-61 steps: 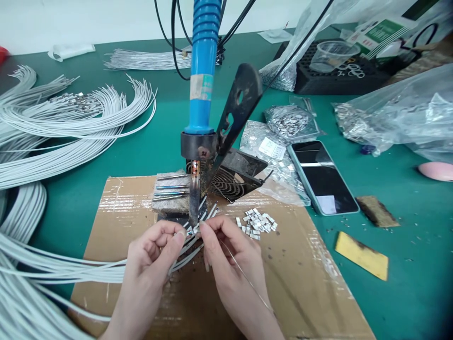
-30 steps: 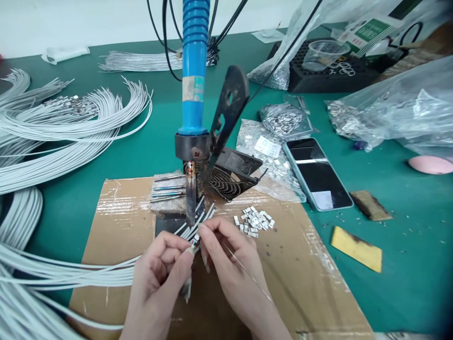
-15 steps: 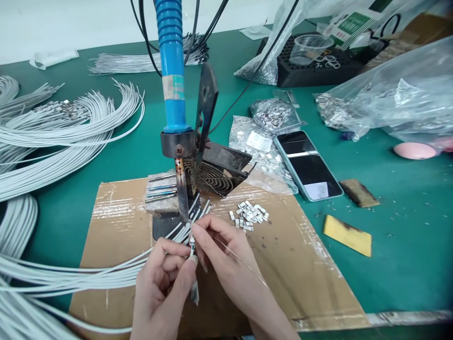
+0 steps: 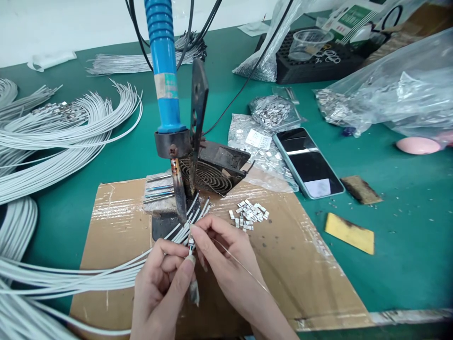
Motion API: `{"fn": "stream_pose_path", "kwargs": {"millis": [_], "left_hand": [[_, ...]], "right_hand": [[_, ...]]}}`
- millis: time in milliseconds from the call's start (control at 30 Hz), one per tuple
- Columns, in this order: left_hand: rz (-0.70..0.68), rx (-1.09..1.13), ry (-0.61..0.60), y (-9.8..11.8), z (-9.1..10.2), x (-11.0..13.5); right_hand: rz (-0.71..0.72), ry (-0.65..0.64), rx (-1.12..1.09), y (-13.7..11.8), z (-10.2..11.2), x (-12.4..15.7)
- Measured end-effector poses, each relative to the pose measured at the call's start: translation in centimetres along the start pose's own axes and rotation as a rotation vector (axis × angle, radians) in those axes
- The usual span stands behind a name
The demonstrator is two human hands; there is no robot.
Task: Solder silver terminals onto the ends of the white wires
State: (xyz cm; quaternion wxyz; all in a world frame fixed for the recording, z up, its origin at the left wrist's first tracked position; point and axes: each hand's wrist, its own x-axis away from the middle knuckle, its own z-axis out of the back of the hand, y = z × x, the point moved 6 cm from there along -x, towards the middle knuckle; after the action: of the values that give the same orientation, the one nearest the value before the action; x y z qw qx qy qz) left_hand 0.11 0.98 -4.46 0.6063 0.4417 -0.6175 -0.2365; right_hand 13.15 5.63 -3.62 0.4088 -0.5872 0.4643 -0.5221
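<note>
Down at the near edge, the left hand (image 4: 161, 283) was curled tight, thumb and forefinger pinching a white wire (image 4: 191, 244) just below its tip, with a dark stub hanging under the thumb. Right beside it, touching at the fingertips, the right hand (image 4: 222, 257) had its thumb and forefinger pressed together on the top of that same wire, the other fingers folded loosely. A thin silver strand (image 4: 244, 267) ran from those fingers back across the hand toward the wrist. So the wire stood between the two hands, upright, nipped from both sides, just in front of the iron tip (image 4: 180, 203) and a little below it.

The bundle (image 4: 88, 278) of white wires swept in from the left, across the cardboard (image 4: 300, 264), and fanned out under the tip. Just right of the right hand's fingers lay a small heap of metal clips (image 4: 248, 216), near but not touching.

Behind the hands the iron (image 4: 163, 71) stood nearly upright in its dark stand, blue handle up, with a fan (image 4: 208, 172) tipped against it on the right. Further right on the green table (image 4: 406, 274) lay a phone (image 4: 307, 163), a yellow pad (image 4: 349, 233) and a brown pad (image 4: 361, 189). Left of the iron, more white loops (image 4: 71, 123) curved over the table. Bags (image 4: 274, 111) of clips sat behind the phone, a big clear bag (image 4: 389, 99) to the far right, and a black tray (image 4: 318, 68) at the back
</note>
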Motion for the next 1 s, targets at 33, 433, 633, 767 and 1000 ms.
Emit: {"fn": "stream_pose_path", "kwargs": {"millis": [33, 433, 633, 767, 1000], "left_hand": [[-0.002, 0.006, -0.001, -0.01, 0.00, 0.00], [0.055, 0.013, -0.044, 0.06, -0.06, -0.02], [0.099, 0.038, -0.046, -0.04, -0.06, 0.10], [0.109, 0.059, -0.042, -0.02, -0.08, 0.23], [0.117, 0.053, -0.061, 0.12, 0.00, 0.30]], "right_hand": [[0.004, 0.003, 0.003, -0.03, 0.00, -0.01], [0.001, 0.024, 0.030, -0.02, 0.05, -0.08], [-0.043, 0.001, -0.003, 0.05, 0.02, -0.26], [-0.031, -0.011, -0.036, -0.09, 0.03, -0.09], [-0.032, -0.010, -0.070, -0.15, -0.03, 0.04]]}}
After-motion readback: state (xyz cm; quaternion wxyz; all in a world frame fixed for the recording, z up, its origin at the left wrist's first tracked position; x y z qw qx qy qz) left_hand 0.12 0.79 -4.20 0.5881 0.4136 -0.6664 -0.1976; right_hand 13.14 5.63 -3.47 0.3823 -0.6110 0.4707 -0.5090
